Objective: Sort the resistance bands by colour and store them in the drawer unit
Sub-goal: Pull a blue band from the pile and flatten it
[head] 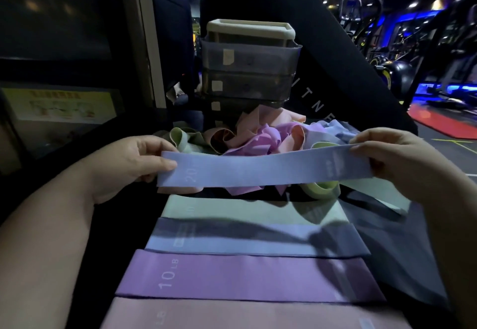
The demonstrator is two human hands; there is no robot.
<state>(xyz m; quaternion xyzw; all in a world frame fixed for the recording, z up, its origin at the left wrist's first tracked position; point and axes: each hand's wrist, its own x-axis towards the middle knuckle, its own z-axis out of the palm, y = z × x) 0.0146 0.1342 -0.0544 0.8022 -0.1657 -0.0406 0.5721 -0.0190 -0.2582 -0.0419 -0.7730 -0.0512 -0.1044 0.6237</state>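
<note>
While the long periwinkle-blue fabric resistance band (263, 168) hangs stretched flat in the air, the left hand (134, 161) pinches one end between thumb and curled fingers and the right hand (402, 158) pinches the other. The hold pulls the loop taut, so its colour and the printed "20" read plainly and it can be laid down without creases. Just beyond it a loose heap of tangled bands (260, 135) in pink, lilac, peach, green and blue waits unsorted. Behind the heap stands the smoky translucent plastic drawer unit (247, 70) with a cream top and small pale labels on its fronts; what its drawers hold cannot be told. Nearer the person four bands lie flattened in rows across a dark surface (407, 256): a pale green band (253, 211), a flat blue band (258, 238), a purple band marked 10 LB (245, 277) and a pink band (232, 313) at the bottom edge. Each row seems to stand for one colour, so that like goes on like. The held band matches the blue row lying below it, so the likely next move is to lower it squarely there. Sorting looks far from done, the heap being large, and the storing step seems not yet begun — a careless drop could skew the neat rows
</note>
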